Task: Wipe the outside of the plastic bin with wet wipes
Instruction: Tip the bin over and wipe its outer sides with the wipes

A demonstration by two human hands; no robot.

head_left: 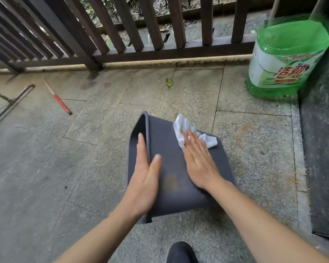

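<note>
A dark grey plastic bin (171, 168) lies on its side on the stone floor, its opening facing left. My left hand (145, 179) grips the rim, with fingers inside the opening and the thumb on the outer wall. My right hand (199, 162) lies flat on the upturned side wall and presses a crumpled white wet wipe (184, 130) against it near the bin's far edge. A brownish smudge (172, 182) shows on the wall between my hands.
A large green detergent bottle (285, 59) stands at the back right beside a dark raised ledge (323, 149). A brown wooden railing (122, 35) runs along the back. A squeegee (10, 105) and a red-tipped stick (58, 99) lie at the left. My dark shoe (180, 252) is below.
</note>
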